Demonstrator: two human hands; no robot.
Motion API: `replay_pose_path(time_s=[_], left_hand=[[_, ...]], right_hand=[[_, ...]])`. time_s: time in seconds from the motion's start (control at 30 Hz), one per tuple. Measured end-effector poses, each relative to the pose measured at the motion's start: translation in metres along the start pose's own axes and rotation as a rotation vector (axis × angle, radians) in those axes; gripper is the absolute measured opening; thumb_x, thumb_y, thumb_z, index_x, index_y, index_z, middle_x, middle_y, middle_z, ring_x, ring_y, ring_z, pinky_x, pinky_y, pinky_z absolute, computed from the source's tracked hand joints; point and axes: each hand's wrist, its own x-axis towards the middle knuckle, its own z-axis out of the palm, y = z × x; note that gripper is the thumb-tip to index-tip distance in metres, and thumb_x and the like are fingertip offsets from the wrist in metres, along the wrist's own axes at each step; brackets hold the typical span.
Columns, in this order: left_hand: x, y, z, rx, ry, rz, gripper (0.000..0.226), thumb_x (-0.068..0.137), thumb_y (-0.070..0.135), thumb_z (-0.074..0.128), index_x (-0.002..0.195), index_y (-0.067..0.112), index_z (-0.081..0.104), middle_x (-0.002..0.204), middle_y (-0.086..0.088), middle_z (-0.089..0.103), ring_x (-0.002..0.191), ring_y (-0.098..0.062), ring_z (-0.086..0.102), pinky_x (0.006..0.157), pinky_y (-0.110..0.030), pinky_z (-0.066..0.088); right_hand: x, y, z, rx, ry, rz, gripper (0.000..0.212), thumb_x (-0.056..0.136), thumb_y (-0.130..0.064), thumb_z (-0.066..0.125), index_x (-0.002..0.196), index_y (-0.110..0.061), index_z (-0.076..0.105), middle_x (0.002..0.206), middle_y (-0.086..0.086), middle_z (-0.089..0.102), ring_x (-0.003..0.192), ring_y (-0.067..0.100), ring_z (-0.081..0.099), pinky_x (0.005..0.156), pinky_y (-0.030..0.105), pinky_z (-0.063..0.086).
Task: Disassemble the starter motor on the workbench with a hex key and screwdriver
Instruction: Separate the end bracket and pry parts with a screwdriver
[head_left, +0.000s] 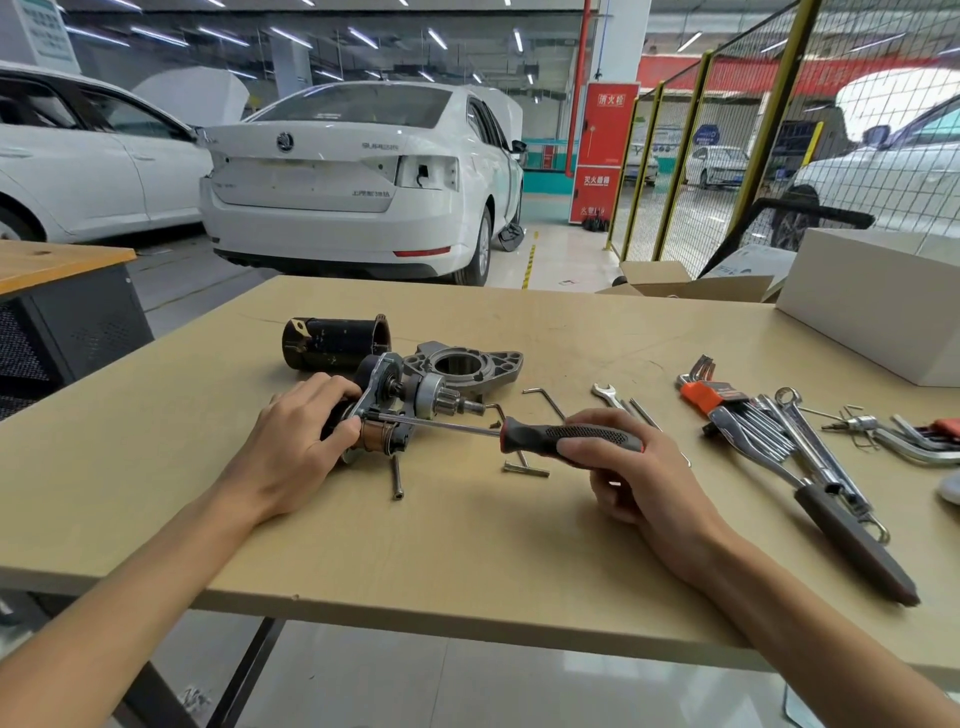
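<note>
Left hand (298, 436): fingers clamped on starter motor (387, 410), bench (467, 545) centre. Right hand (631, 467), at 3 o'clock: fingers clamped on screwdriver (566, 435), tip at motor.

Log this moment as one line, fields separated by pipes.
left hand holds motor core | right hand grips screwdriver, tip at core | housing and end bracket off, on bench | long bolt loose

Single head view, looking forward and down (wide-angle) over workbench (467, 545), close above it.
</note>
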Motion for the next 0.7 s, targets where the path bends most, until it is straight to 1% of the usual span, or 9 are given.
replay_pose_path(time_s=[0.03, 0.1, 0.17, 0.23, 0.3, 0.43, 0.53, 0.63, 0.7], left_hand=[[0.0000, 0.0000, 0.0000, 0.001, -0.002, -0.001, 0.064, 0.079, 0.057, 0.026, 0.112, 0.014, 0.060, 0.097, 0.004, 0.053, 0.091, -0.015, 0.045, 0.080, -0.033, 0.029], [0.0000, -0.0001, -0.0002, 0.003, -0.004, -0.005, 0.065, 0.079, 0.058, 0.025, 0.113, 0.014, 0.060, 0.098, 0.004, 0.053, 0.092, -0.015, 0.045, 0.081, -0.033, 0.030], [-0.0001, 0.0004, -0.0003, 0.004, -0.004, -0.008, 0.066, 0.079, 0.058, 0.025, 0.114, 0.015, 0.060, 0.098, 0.004, 0.052, 0.092, -0.015, 0.045, 0.081, -0.033, 0.029], [-0.0001, 0.0007, 0.0000, 0.006, -0.004, -0.008, 0.066, 0.079, 0.058, 0.025, 0.114, 0.015, 0.060, 0.099, 0.004, 0.053, 0.092, -0.015, 0.045, 0.080, -0.032, 0.029], [-0.0001, 0.0001, 0.0001, 0.007, -0.005, -0.009, 0.066, 0.079, 0.058, 0.025, 0.114, 0.015, 0.060, 0.099, 0.004, 0.053, 0.092, -0.015, 0.046, 0.080, -0.032, 0.029], [-0.0001, -0.0009, 0.0006, 0.006, -0.003, -0.005, 0.063, 0.080, 0.058, 0.025, 0.113, 0.016, 0.059, 0.098, 0.005, 0.053, 0.091, -0.014, 0.046, 0.080, -0.032, 0.029], [-0.0003, -0.0013, 0.0007, 0.006, -0.002, -0.003, 0.063, 0.080, 0.058, 0.025, 0.112, 0.016, 0.060, 0.097, 0.005, 0.052, 0.090, -0.014, 0.045, 0.079, -0.032, 0.029], [-0.0005, -0.0010, 0.0001, 0.010, 0.002, -0.001, 0.063, 0.080, 0.057, 0.026, 0.112, 0.015, 0.060, 0.097, 0.005, 0.052, 0.090, -0.014, 0.044, 0.079, -0.032, 0.028], [-0.0006, -0.0001, 0.0000, 0.010, 0.007, -0.001, 0.063, 0.080, 0.057, 0.026, 0.112, 0.014, 0.060, 0.096, 0.005, 0.052, 0.090, -0.014, 0.045, 0.079, -0.032, 0.028]], right_hand=[[-0.0007, -0.0001, 0.0010, -0.007, 0.005, -0.001, 0.037, 0.067, -0.038, 0.080, 0.097, -0.019, 0.070, 0.065, 0.007, 0.058, 0.046, 0.014, 0.036, 0.039, 0.020, 0.027], [-0.0023, 0.0002, 0.0031, -0.063, 0.019, -0.016, 0.041, 0.074, -0.056, 0.078, 0.093, -0.021, 0.069, 0.061, 0.006, 0.053, 0.043, 0.014, 0.037, 0.038, 0.021, 0.028], [-0.0040, 0.0004, 0.0047, -0.109, 0.030, -0.028, 0.055, 0.080, -0.069, 0.058, 0.093, -0.016, 0.068, 0.049, -0.005, 0.047, 0.037, 0.011, 0.035, 0.036, 0.018, 0.027], [-0.0046, 0.0006, 0.0047, -0.103, 0.024, -0.023, 0.058, 0.080, -0.067, 0.050, 0.090, -0.014, 0.069, 0.044, -0.010, 0.038, 0.036, 0.009, 0.031, 0.035, 0.017, 0.025], [-0.0051, -0.0004, 0.0045, -0.086, -0.003, -0.023, 0.045, 0.080, -0.062, 0.056, 0.084, -0.019, 0.070, 0.046, -0.010, 0.036, 0.038, 0.010, 0.030, 0.036, 0.017, 0.025], [-0.0015, 0.0008, -0.0004, -0.057, -0.020, -0.017, 0.040, 0.071, -0.046, 0.084, 0.097, -0.020, 0.071, 0.054, -0.007, 0.053, 0.043, 0.012, 0.038, 0.038, 0.017, 0.029], [0.0006, 0.0025, -0.0008, -0.017, -0.045, -0.016, 0.041, 0.067, -0.042, 0.083, 0.101, -0.024, 0.070, 0.062, 0.007, 0.056, 0.049, 0.017, 0.043, 0.041, 0.022, 0.034], [-0.0008, 0.0022, 0.0005, 0.004, -0.064, 0.006, 0.046, 0.077, -0.066, 0.065, 0.100, -0.027, 0.071, 0.072, 0.009, 0.064, 0.052, 0.020, 0.048, 0.042, 0.025, 0.039], [-0.0010, 0.0035, -0.0012, -0.020, -0.068, 0.029, 0.052, 0.088, -0.069, 0.047, 0.101, -0.025, 0.071, 0.059, 0.005, 0.054, 0.043, 0.017, 0.042, 0.037, 0.020, 0.033]])
